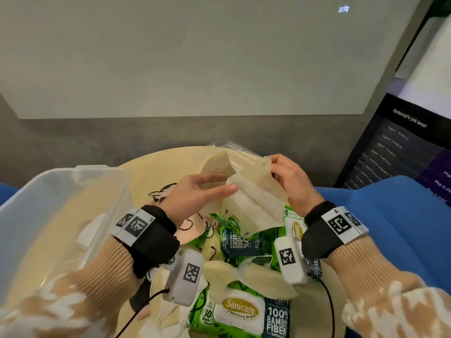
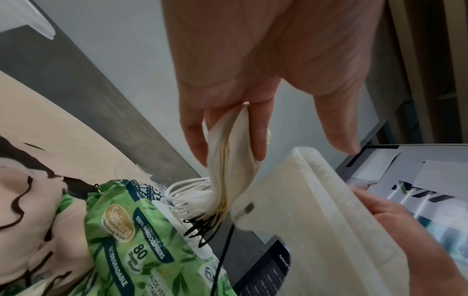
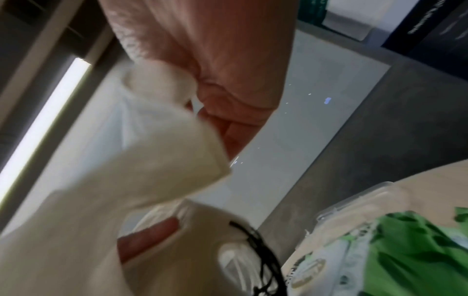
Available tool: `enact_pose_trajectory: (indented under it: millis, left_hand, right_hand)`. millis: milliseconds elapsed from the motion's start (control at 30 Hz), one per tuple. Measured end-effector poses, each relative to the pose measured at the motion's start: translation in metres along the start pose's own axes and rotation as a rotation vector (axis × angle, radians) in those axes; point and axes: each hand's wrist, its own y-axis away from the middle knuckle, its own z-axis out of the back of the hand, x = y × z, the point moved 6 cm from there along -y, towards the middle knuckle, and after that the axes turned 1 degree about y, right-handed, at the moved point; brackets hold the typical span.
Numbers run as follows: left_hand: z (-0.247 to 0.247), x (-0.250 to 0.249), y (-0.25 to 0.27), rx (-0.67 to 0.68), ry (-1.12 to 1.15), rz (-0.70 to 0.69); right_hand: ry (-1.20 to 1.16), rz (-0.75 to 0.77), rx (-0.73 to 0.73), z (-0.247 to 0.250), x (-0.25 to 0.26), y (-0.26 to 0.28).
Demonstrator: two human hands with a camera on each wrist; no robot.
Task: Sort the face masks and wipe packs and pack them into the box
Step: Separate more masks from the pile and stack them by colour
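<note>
My right hand (image 1: 275, 168) pinches the top corner of a cream face mask (image 1: 253, 198), which hangs unfolded above the pile. My left hand (image 1: 225, 184) reaches to the mask's left edge. In the left wrist view its fingers pinch a thin stack of folded cream masks (image 2: 233, 146), ear loops dangling below. Green Sanicare wipe packs (image 1: 240, 311) lie mixed with loose cream masks (image 1: 246, 274) and a pink mask with black loops (image 1: 189, 229) on the round table. The clear plastic box (image 1: 61, 191) stands at the left.
A clear plastic lid (image 1: 234, 147) lies at the table's far edge behind the hands. Blue seating (image 1: 390, 228) borders the table on the right, with a dark printed sign (image 1: 402, 154) beyond it. A grey wall is behind.
</note>
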Motion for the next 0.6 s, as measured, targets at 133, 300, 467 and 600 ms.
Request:
enact_pose_trajectory:
  millis: [133, 300, 467, 600]
  left_hand:
    - [-0.008, -0.004, 0.002, 0.010, 0.109, 0.007]
    - [0.015, 0.002, -0.001, -0.171, 0.224, 0.064]
    - [0.030, 0.011, -0.005, -0.251, 0.302, 0.140]
    - [0.026, 0.013, -0.004, -0.248, 0.317, 0.152]
  right_hand:
    - [0.042, 0.034, 0.065, -0.018, 0.010, 0.005]
    - [-0.075, 0.034, 0.123, -0.011, 0.005, 0.012]
    - [0.130, 0.170, 0.230, -0.011, -0.002, 0.021]
    - [0.215, 0.200, 0.244, -0.019, -0.005, 0.024]
